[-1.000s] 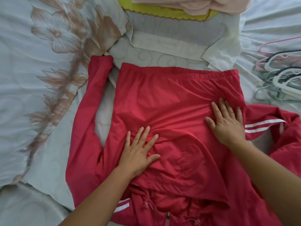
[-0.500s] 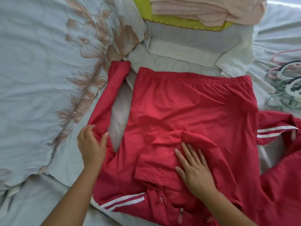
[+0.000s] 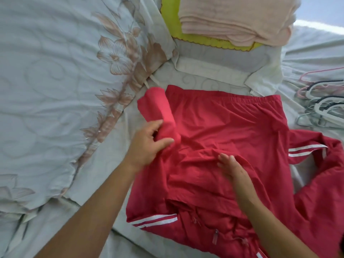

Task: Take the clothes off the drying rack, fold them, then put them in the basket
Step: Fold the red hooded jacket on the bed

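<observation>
Left hand [image 3: 149,146] is gripping the sleeve [image 3: 160,105], right hand [image 3: 232,168] is pressing flat-fingered on the red jacket [image 3: 223,123]; slick fabric prob. sliding & bunching if it's lifting early.

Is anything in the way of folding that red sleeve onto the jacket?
Nothing visible is. The left hand grips the sleeve, and the jacket beside it lies bare; the right hand presses flat lower down.

- Pale grey-green quilted bedspread [image 3: 46,90] with brown embroidered flowers, lying rumpled.
- White folded sheet [image 3: 210,69] with swirl stitching, just right of the bedspread's flowered border.
- Heap of thin pink, white and grey clothes hangers [image 3: 327,108], well right of the bedspread.
</observation>
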`<action>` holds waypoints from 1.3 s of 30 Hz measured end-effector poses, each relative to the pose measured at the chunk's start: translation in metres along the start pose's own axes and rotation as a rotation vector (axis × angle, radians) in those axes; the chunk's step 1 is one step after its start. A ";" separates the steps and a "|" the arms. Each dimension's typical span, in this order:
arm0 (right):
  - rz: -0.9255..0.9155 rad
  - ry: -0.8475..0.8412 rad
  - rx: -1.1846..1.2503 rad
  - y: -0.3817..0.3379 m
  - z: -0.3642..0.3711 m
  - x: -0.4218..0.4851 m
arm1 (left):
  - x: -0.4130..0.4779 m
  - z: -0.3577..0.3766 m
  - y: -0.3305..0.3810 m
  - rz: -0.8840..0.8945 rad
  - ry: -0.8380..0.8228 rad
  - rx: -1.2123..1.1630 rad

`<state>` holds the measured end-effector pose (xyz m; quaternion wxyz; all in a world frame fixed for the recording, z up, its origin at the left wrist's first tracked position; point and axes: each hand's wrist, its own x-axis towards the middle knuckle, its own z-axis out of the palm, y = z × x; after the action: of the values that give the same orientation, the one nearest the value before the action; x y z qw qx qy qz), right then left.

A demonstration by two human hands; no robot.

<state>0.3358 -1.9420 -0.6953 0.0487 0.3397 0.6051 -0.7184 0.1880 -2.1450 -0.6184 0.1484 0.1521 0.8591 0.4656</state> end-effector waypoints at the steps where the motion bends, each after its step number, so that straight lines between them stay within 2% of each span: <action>1: 0.104 -0.012 0.160 -0.009 -0.001 -0.001 | -0.012 0.014 0.017 0.137 -0.192 0.149; 2: 0.174 -0.016 0.252 -0.016 -0.004 -0.001 | -0.025 0.030 0.029 0.228 -0.415 0.266; 3: 0.204 0.001 0.306 -0.019 -0.010 -0.001 | -0.038 0.045 0.034 0.248 -0.605 0.326; 4: 0.216 0.037 0.330 -0.022 -0.016 -0.002 | -0.050 0.056 0.033 0.227 -0.705 0.314; 5: 0.220 0.086 0.332 -0.023 -0.024 -0.003 | -0.060 0.063 0.024 0.188 -0.728 0.245; 6: 0.216 0.132 0.316 -0.023 -0.031 -0.005 | -0.069 0.064 0.013 0.147 -0.691 0.157; 7: 0.207 0.170 0.273 -0.021 -0.038 -0.007 | -0.078 0.061 -0.002 0.103 -0.572 0.111; 10: 0.112 0.208 0.007 -0.018 -0.036 -0.008 | -0.102 0.041 -0.069 -0.152 -0.075 0.185; 11: 0.059 0.201 -0.123 -0.017 -0.026 -0.006 | -0.110 0.035 -0.083 -0.277 0.005 0.211; 12: 0.005 0.172 -0.255 -0.016 -0.014 -0.003 | -0.117 0.031 -0.093 -0.408 0.016 0.192; 14: -0.044 0.067 -0.500 -0.006 0.014 0.004 | -0.131 0.028 -0.106 -0.619 -0.078 0.087; 16: -0.078 -0.010 -0.738 -0.002 0.040 0.007 | -0.143 0.031 -0.110 -0.723 -0.095 -0.031; 17: -0.131 0.006 -0.770 -0.004 0.047 0.007 | -0.148 0.032 -0.110 -0.739 -0.064 -0.085; 18: -0.190 0.014 -0.681 -0.009 0.050 0.006 | -0.152 0.032 -0.110 -0.734 -0.016 -0.119; 20: -0.250 0.084 -0.326 -0.023 0.039 0.001 | -0.160 0.031 -0.109 -0.721 0.130 -0.142; 23: -0.103 0.215 0.342 -0.039 -0.003 -0.017 | -0.173 0.028 -0.110 -0.734 0.392 -0.171; 24: -0.010 0.235 0.424 -0.033 -0.020 -0.025 | -0.178 0.028 -0.113 -0.747 0.452 -0.169; 25: 0.095 0.243 0.406 -0.025 -0.033 -0.035 | -0.183 0.028 -0.116 -0.764 0.490 -0.160; 27: 0.302 0.243 0.205 -0.002 -0.056 -0.054 | -0.187 0.030 -0.121 -0.787 0.509 -0.135; 29: 0.363 0.321 0.090 0.015 -0.075 -0.061 | -0.183 0.029 -0.121 -0.726 0.459 -0.068; 32: 0.227 0.438 -0.027 0.013 -0.098 -0.048 | -0.173 0.030 -0.109 -0.482 0.325 0.028; 37: -0.017 0.553 -0.331 -0.016 -0.095 0.016 | -0.178 0.039 -0.107 -0.040 -0.069 0.271; 39: -0.039 0.583 -0.493 -0.033 -0.081 0.037 | -0.183 0.045 -0.108 0.048 -0.158 0.368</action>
<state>0.3260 -1.8478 -0.6911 -0.0591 0.4963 0.7545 -0.4254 0.3592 -2.2403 -0.7124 0.1737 0.2332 0.9116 0.2906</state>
